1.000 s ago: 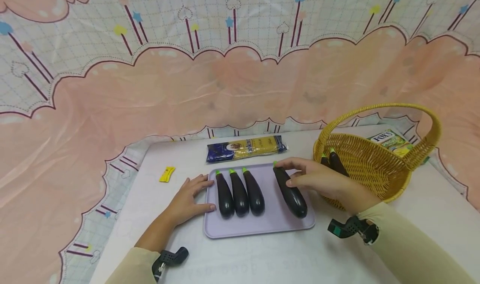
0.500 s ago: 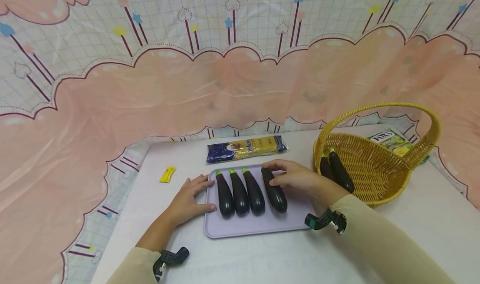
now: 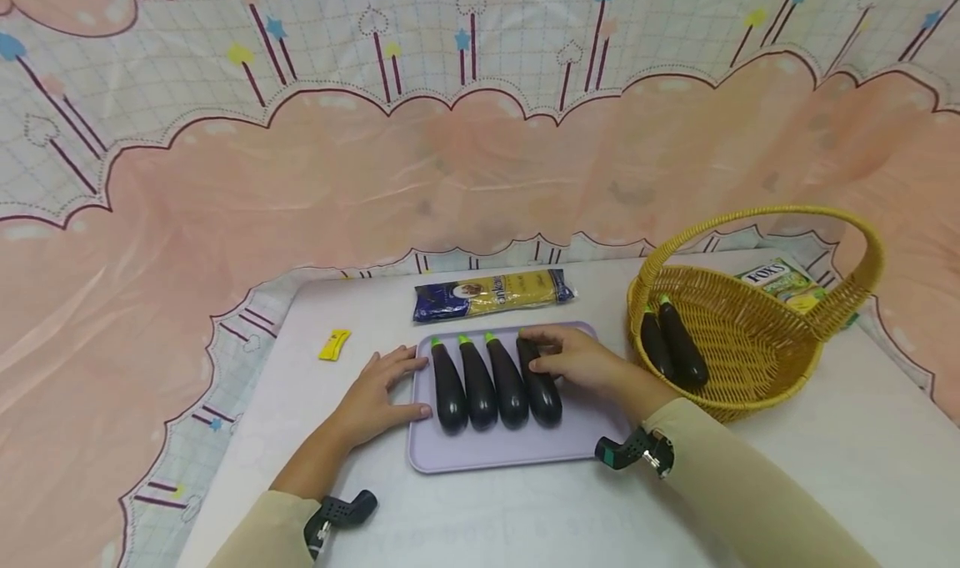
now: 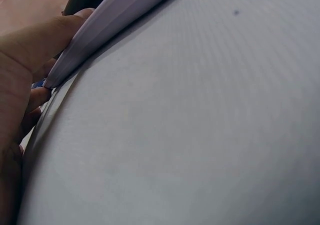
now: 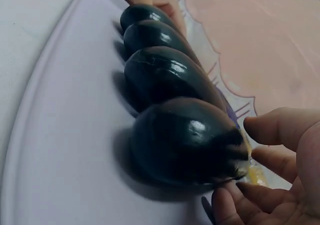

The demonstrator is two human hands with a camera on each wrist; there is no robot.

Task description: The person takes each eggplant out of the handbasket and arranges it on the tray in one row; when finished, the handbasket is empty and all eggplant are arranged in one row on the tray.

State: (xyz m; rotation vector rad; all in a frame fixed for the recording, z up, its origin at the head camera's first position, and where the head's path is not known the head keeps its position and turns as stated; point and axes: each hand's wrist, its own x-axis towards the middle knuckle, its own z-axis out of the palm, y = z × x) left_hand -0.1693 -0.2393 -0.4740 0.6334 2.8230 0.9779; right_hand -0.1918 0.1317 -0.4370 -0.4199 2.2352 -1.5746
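My right hand (image 3: pixel 585 364) holds the stem end of a dark eggplant (image 3: pixel 542 397), thumb on one side and fingers on the other. It lies at the right of a row with several like it, such as the eggplant (image 3: pixel 511 389) beside it. All point their green stems away from me on a lilac tray (image 3: pixel 495 451). With fingers spread, my left hand (image 3: pixel 378 397) rests at the tray's left edge. The left wrist view has its thumb (image 4: pixel 45 37) over the tray rim. In the right wrist view, the right hand's fingertips (image 5: pixel 245 190) meet the eggplant's far end.
Right of the tray stands a wicker basket (image 3: pixel 757 368) with a tall handle and two eggplants (image 3: pixel 682 347) inside. Behind it lies a green FOX'S packet (image 3: pixel 780 280). A blue and gold packet (image 3: pixel 495 295) lies beyond the tray, and a small yellow wrapper (image 3: pixel 334 344) to its left.
My right hand has moved left across the tray with the eggplant, bringing it up beside the row. The left hand has stayed at the tray's edge.
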